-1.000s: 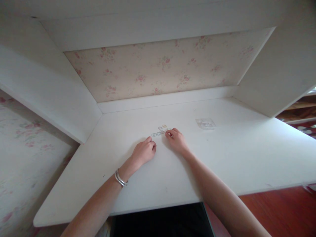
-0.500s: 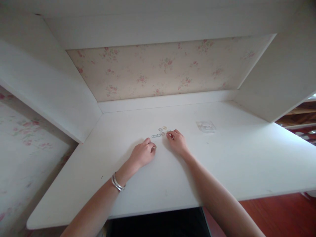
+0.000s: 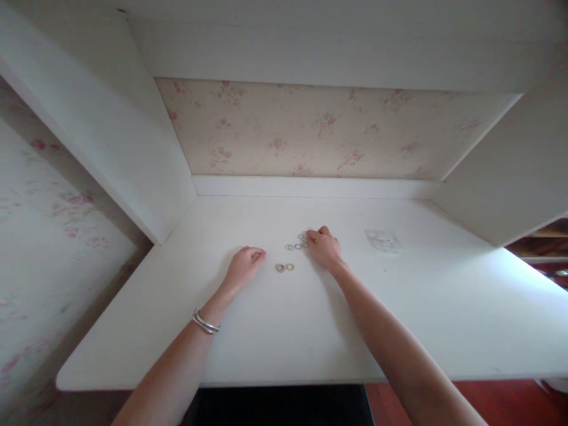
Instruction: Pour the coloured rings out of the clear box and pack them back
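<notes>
Several thin rings [image 3: 297, 246], mostly silvery, lie in a small cluster on the white desk. My right hand [image 3: 325, 247] is at the right side of this cluster, its fingertips pinched together and hiding some of it. Two gold-coloured rings [image 3: 290, 267] lie side by side nearer to me, between my hands. To their left, my left hand [image 3: 244, 269] is held just at the desk surface with thumb and fingers closed together. Whether either pinch holds a ring is too small to tell. A silver bangle [image 3: 206, 322] circles my left wrist.
A clear plastic packet [image 3: 381, 241] lies on the white desk [image 3: 293, 331] right of my right hand. White side panels [image 3: 506, 160] and a low back ledge [image 3: 319, 187] bound the desk, with flowered wallpaper behind. The desk's front edge is close to me.
My left hand has moved left, away from the rings, uncovering the two gold-coloured ones. My right hand has shifted slightly over the cluster's right side. The camera view has turned a little.
</notes>
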The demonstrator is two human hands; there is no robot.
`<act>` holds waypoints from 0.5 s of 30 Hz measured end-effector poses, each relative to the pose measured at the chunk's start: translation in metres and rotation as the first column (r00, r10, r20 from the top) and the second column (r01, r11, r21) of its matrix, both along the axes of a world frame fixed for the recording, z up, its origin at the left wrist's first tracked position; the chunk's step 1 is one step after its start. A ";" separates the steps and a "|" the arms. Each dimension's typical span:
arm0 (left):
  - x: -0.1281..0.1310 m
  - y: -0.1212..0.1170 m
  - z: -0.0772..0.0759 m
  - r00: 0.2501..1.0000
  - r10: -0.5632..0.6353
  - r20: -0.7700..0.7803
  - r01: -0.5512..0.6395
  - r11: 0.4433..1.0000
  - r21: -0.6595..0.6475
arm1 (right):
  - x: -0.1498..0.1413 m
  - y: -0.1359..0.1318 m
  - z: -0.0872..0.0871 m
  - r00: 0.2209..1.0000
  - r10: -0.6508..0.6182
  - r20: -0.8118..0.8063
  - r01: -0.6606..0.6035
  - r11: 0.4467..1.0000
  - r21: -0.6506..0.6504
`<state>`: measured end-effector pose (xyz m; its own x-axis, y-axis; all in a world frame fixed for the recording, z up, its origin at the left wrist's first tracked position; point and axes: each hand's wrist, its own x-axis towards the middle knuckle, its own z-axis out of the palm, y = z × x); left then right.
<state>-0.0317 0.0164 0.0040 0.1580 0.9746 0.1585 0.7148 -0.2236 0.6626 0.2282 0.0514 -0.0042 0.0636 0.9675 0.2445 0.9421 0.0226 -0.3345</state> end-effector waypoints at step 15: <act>0.001 0.001 0.001 0.998 0.008 0.066 -0.001 0.995 -0.101 | 0.000 -0.017 -0.005 0.991 0.020 -0.129 -0.001 0.989 0.147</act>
